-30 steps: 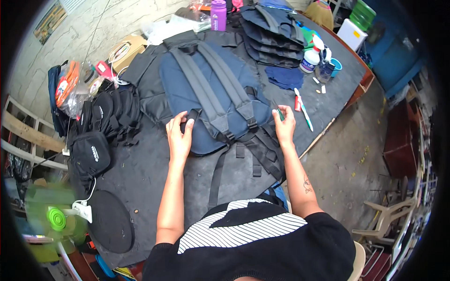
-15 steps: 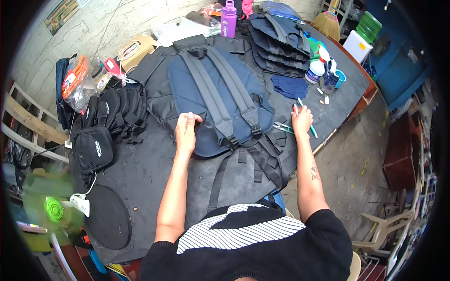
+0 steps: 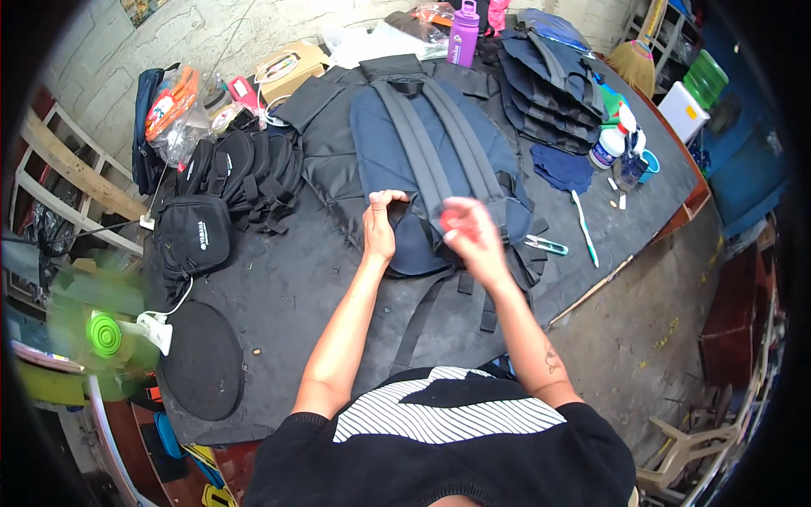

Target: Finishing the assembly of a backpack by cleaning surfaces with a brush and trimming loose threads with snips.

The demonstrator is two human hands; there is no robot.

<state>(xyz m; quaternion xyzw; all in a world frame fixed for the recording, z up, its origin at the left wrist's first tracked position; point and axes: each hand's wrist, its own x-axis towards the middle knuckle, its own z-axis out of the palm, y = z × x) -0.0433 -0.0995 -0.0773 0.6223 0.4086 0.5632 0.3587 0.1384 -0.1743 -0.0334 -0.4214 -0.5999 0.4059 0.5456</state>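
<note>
A navy and black backpack (image 3: 384,135) lies on the dark table with its two padded grey straps upward. At its lower left edge, my left hand (image 3: 380,232) is closed on a bit of dark fabric. My right hand (image 3: 477,245), smeared by motion, is over the lower end of the straps, closed round a small red thing (image 3: 449,221) whose kind is too blurred to tell. Thread snips with teal handles (image 3: 547,245) and a white and teal toothbrush (image 3: 585,228) lie right of the backpack. Loose black webbing (image 3: 420,321) trails from its lower end.
Small black pouches (image 3: 196,237) are heaped at the left, near a round black piece (image 3: 201,362) and a spinning fan (image 3: 104,335). Behind the backpack stands a purple bottle (image 3: 463,35). Stacked navy panels (image 3: 541,93), a spray bottle (image 3: 610,144) and a blue cup (image 3: 649,165) occupy the far right.
My right hand has moved left from beside the snips and toothbrush to over the backpack, carrying the red thing. My left hand stays at the backpack's edge. The whole view has shifted slightly.
</note>
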